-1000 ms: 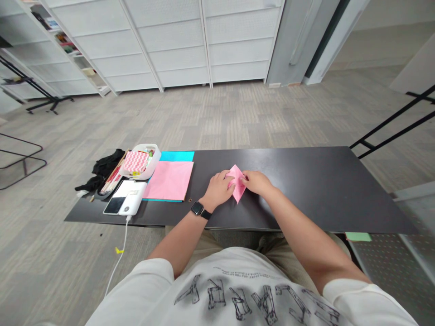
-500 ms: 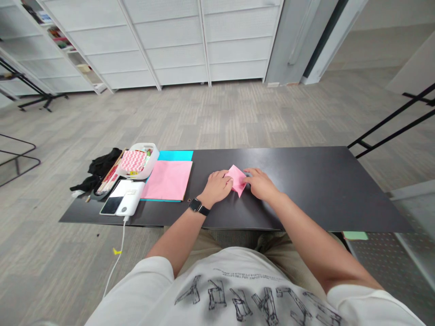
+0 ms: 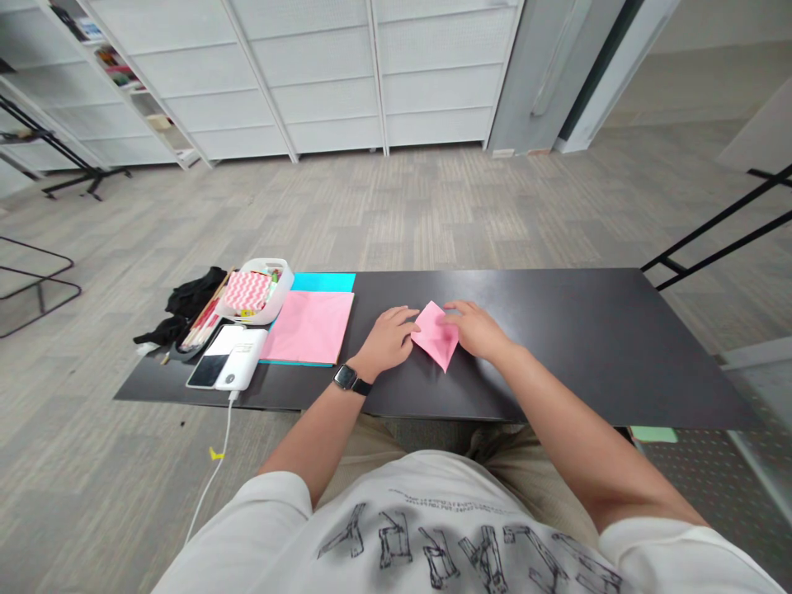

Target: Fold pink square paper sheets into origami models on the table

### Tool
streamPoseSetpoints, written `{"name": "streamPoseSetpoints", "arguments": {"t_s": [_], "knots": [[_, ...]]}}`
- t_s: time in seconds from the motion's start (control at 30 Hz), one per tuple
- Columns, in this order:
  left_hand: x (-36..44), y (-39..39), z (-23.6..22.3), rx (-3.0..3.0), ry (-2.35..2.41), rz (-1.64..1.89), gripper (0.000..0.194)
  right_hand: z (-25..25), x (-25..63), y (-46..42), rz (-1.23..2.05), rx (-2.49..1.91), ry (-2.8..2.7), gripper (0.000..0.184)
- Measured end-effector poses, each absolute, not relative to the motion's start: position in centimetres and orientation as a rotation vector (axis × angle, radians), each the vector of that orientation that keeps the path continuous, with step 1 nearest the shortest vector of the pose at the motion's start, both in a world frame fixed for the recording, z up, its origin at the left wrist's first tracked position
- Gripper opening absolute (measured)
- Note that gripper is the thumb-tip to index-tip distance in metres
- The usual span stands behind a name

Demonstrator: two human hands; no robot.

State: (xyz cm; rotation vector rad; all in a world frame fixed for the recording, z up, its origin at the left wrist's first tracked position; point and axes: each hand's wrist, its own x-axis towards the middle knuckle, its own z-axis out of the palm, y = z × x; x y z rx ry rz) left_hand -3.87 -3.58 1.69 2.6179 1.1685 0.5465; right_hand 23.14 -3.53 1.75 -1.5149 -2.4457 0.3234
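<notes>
A folded piece of pink paper (image 3: 436, 340), kite-shaped with a point toward me, lies on the dark table between my hands. My left hand (image 3: 389, 338) rests at its left corner, fingers apart, with the tips touching or just beside the edge. At the right edge, my right hand (image 3: 475, 330) has its fingertips over the upper right of the paper and seems to pinch it. The thumb on that side is mostly hidden. A dark watch sits on my left wrist.
On the left of the black table (image 3: 575, 346) lies a stack of pink sheets (image 3: 309, 328) over blue ones (image 3: 325, 282). Beside it are a white basket (image 3: 285, 289), a white power bank (image 3: 241, 360) with a cable, a phone (image 3: 209, 371), pencils and black cloth (image 3: 195, 293).
My left fingers have drawn back left off the paper. The pink paper now shows wider and longer, its lower point nearer me. My right hand stays at its right edge.
</notes>
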Motion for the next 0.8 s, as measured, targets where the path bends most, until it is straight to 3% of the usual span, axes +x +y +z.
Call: {"name": "streamPoseSetpoints", "arguments": {"t_s": [0.2, 0.4, 0.8], "knots": [[-3.9, -4.0, 2.4, 2.815, 1.121, 0.455, 0.022, 2.1, 23.9, -4.7, 0.259, -1.375, -2.158, 0.062], [-2.9, -4.9, 2.9, 2.81, 1.328, 0.54, 0.016, 1.3, 23.0, -7.3, 0.17, -1.406, -2.124, 0.034], [-1.1, -4.7, 2.9, 2.869, 1.224, 0.421, 0.011, -2.0, 22.7, -5.8, 0.077, -1.514, -2.237, 0.019]]}}
